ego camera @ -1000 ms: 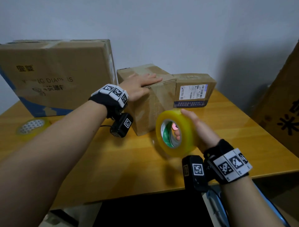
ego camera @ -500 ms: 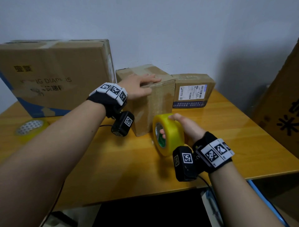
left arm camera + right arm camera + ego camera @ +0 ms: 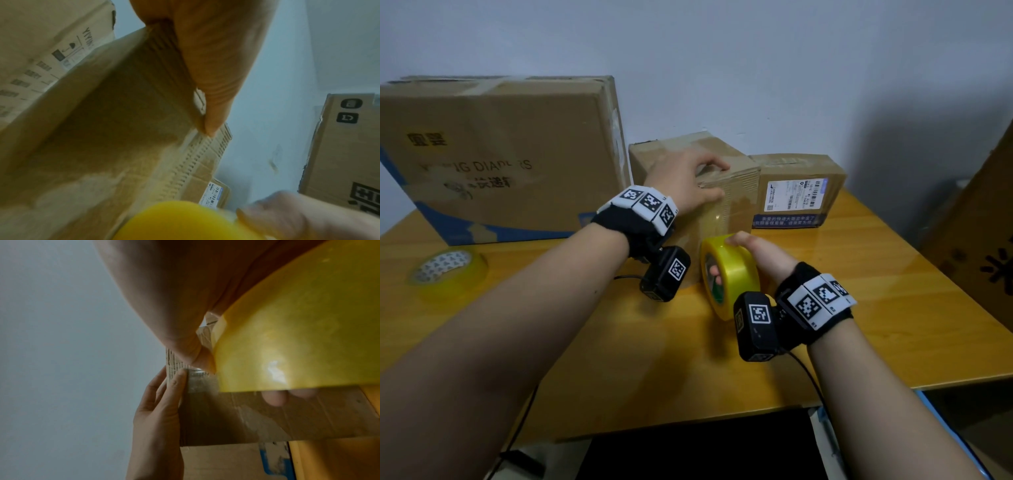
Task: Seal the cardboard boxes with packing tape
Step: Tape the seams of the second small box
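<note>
Gripping glossy yellow tape roll (image 3: 732, 274), right hand (image 3: 763, 260); left hand (image 3: 681, 185) flat on corrugated box (image 3: 736, 205).

The room is dim and a bit grey. The wooden table (image 3: 859, 274) shines softly just past the right hand (image 3: 763, 260), and a dark shadow sits on the wall (image 3: 893, 137) behind it. The yellow tape roll (image 3: 298, 337) it holds has a bright white glare spot. Both wrist pictures are blurry and bent at the edges.
</note>
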